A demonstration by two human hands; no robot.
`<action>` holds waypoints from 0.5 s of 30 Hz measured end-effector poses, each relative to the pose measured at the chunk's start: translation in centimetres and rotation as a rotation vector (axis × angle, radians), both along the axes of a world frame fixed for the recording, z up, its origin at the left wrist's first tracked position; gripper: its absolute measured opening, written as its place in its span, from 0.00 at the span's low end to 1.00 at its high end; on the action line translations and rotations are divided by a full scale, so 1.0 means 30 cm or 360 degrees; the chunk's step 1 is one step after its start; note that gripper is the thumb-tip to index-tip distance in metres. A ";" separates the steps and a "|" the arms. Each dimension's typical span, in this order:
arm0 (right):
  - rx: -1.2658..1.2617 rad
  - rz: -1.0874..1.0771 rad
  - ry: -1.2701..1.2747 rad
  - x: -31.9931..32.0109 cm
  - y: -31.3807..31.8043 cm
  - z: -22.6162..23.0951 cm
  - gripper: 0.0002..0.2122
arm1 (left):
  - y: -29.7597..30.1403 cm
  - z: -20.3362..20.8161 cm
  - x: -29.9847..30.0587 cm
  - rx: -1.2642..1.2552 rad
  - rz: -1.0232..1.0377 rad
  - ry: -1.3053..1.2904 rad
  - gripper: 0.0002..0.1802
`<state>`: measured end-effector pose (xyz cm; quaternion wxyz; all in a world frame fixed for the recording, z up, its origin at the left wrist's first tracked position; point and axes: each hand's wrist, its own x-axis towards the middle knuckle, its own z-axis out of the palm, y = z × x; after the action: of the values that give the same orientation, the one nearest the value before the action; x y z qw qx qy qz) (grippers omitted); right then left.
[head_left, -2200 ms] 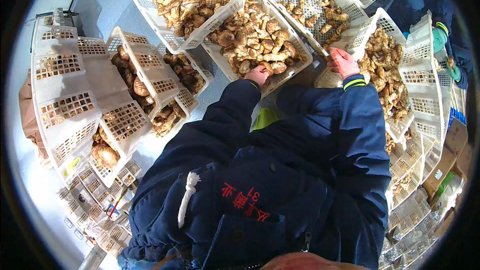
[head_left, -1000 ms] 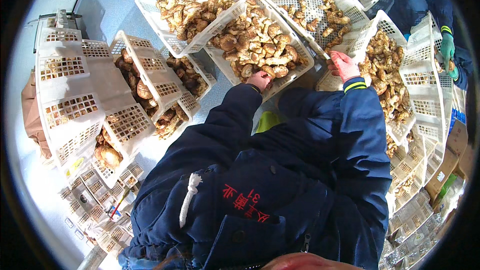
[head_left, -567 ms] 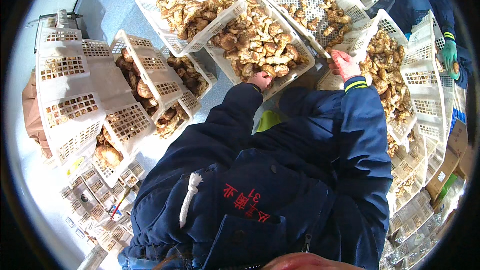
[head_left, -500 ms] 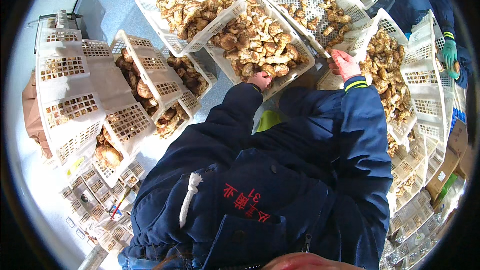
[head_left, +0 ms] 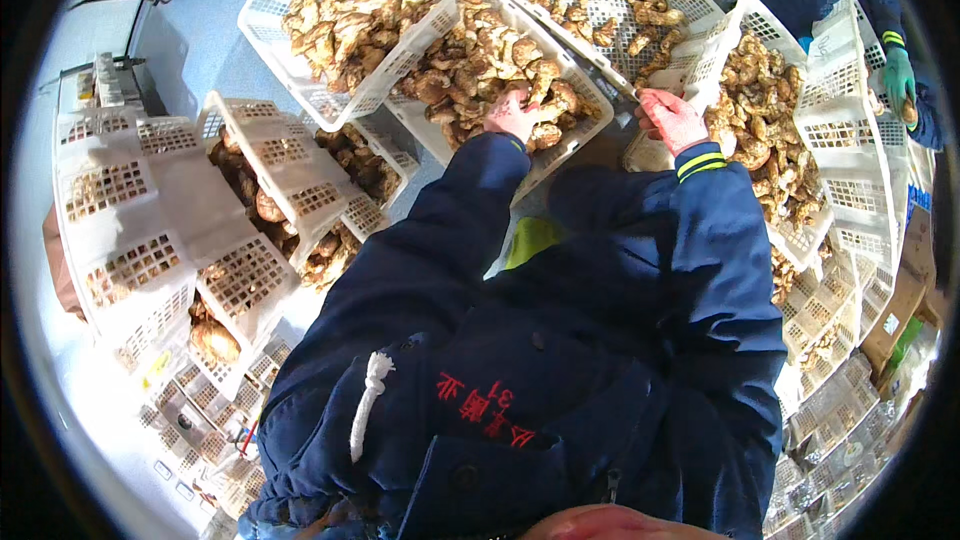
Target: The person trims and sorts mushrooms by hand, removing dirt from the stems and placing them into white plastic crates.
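Note:
My left hand [head_left: 511, 117] reaches into the near edge of a white perforated crate [head_left: 560, 160] heaped with brown, pale-stemmed mushrooms [head_left: 490, 50]. Its fingers close around a mushroom [head_left: 541, 83] on top of the heap. To the right, my right hand [head_left: 671, 120] is held closed beside the corner of another white crate [head_left: 597, 68], which has mushrooms scattered over its mesh bottom. A thin sliver shows at its fingertips, too small to name. Near that hand's wrist stands a long crate full of mushrooms [head_left: 760, 120].
A heaped crate [head_left: 335, 120] overlaps the middle one at the upper left. Stacked white crates [head_left: 130, 210] with larger mushrooms stand at the left. At the far right, a co-worker's green-gloved hand [head_left: 899, 80] is beside a tall crate wall [head_left: 845, 130]. Cardboard boxes [head_left: 885, 330] lie lower right.
My left hand has moved up and deeper into the mushrooms and closed around one. My right hand stays closed, slightly lower and left. The whole view has shifted a little.

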<state>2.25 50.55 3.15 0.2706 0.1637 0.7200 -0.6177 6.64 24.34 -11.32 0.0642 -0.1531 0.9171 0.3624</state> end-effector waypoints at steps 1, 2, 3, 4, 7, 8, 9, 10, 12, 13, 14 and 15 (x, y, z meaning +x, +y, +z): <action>0.0022 0.0005 0.0000 0.000 -0.002 0.006 0.13 | 0.021 0.027 -0.054 -0.0131 -0.0067 -0.0123 0.25; 0.0043 0.0010 0.0001 0.003 -0.008 0.017 0.13 | 0.045 0.055 -0.096 -0.0477 -0.0240 -0.0193 0.26; -0.0080 0.0013 -0.0015 0.003 -0.009 0.025 0.13 | 0.063 0.038 -0.129 -0.0614 -0.0318 -0.0281 0.28; -0.0105 -0.0013 -0.0017 0.006 -0.007 0.008 0.13 | 0.080 0.022 -0.159 -0.0753 -0.0396 -0.0367 0.29; -0.0120 0.0005 -0.0011 0.009 -0.013 0.021 0.12 | 0.111 0.017 -0.185 -0.0992 -0.0507 -0.0485 0.29; -0.0212 -0.0016 0.0015 0.011 -0.007 0.015 0.11 | 0.119 0.023 -0.197 -0.1030 -0.0552 -0.0511 0.28; -0.0248 -0.0030 0.0042 0.009 -0.006 0.000 0.11 | 0.122 0.036 -0.214 -0.1057 -0.0663 -0.0606 0.28; -0.0283 -0.0043 0.0070 0.006 -0.003 -0.024 0.10 | 0.127 0.048 -0.233 -0.1083 -0.0774 -0.0701 0.28; -0.0331 0.0038 0.0081 0.007 0.007 -0.050 0.11 | 0.116 0.036 -0.240 -0.1050 -0.0799 -0.0781 0.25; -0.0316 0.0102 0.0067 0.003 0.010 -0.038 0.13 | 0.108 -0.002 -0.241 -0.1097 -0.0833 -0.0747 0.22; -0.0300 0.0168 0.0053 0.000 0.013 -0.029 0.14 | 0.102 -0.040 -0.246 -0.1143 -0.0865 -0.0713 0.20; -0.0395 0.0111 0.0090 0.002 0.011 -0.039 0.14 | 0.124 -0.024 -0.279 -0.1028 -0.0382 -0.0984 0.21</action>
<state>2.32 50.88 1.98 0.2898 0.0863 0.6508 -0.6965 -1.74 28.05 -12.04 0.3250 -0.1590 0.9321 -0.0144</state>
